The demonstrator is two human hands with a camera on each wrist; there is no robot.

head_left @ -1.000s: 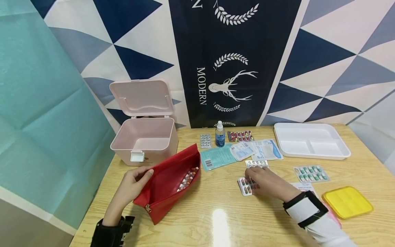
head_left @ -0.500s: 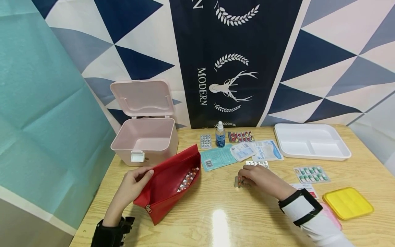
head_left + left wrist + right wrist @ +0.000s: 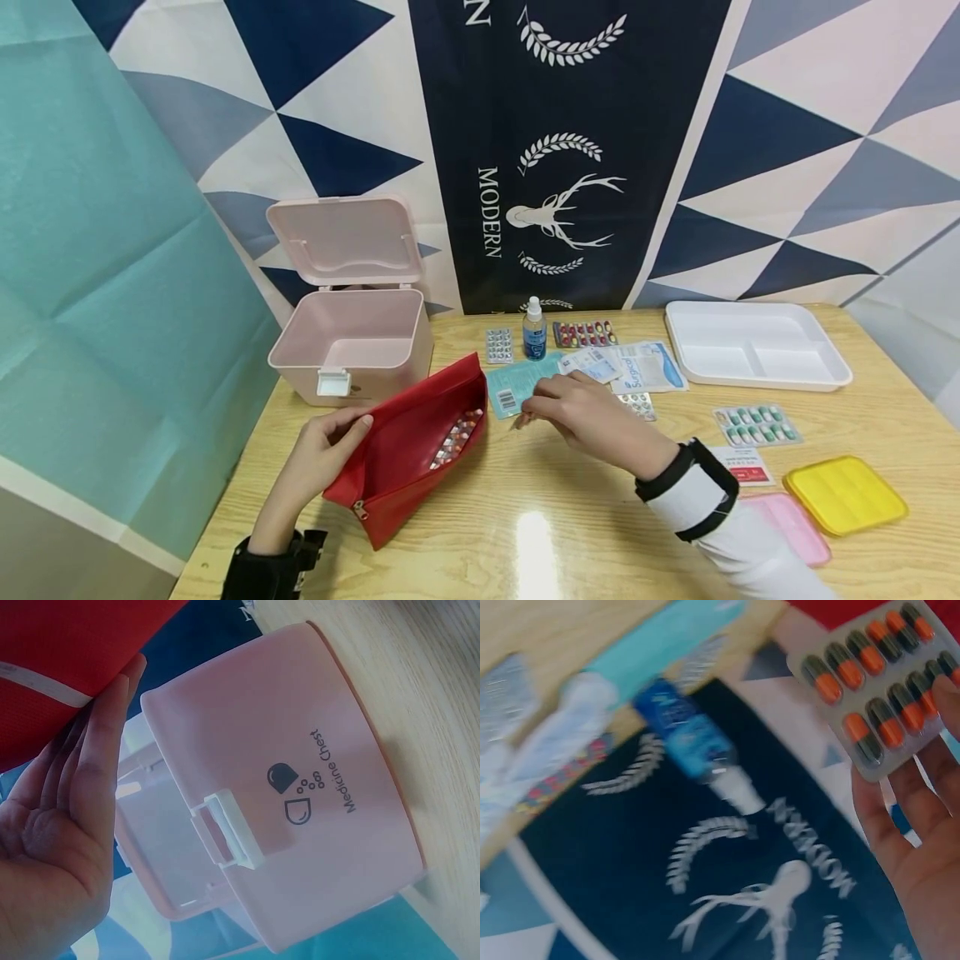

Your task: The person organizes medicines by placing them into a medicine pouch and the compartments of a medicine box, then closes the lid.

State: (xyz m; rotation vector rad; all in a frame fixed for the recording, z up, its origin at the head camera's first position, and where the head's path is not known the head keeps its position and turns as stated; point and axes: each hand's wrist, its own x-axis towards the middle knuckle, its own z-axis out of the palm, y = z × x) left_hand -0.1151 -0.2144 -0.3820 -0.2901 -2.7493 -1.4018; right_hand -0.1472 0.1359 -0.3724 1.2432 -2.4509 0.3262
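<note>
Beside the pouch (image 3: 405,450) gripped by the left hand (image 3: 327,447), the strip (image 3: 883,688) could be dropped, seemingly edge-pinched by the right hand (image 3: 592,417).

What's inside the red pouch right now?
An orange-and-silver pill pack shows inside the red pouch, which the left hand holds at its rim. The pouch's near side hides its bottom, so whether anything lies beneath the pack cannot be seen.

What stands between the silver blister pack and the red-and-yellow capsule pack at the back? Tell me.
A bottle stands between the silver pack and the capsule pack, in the head view.
</note>
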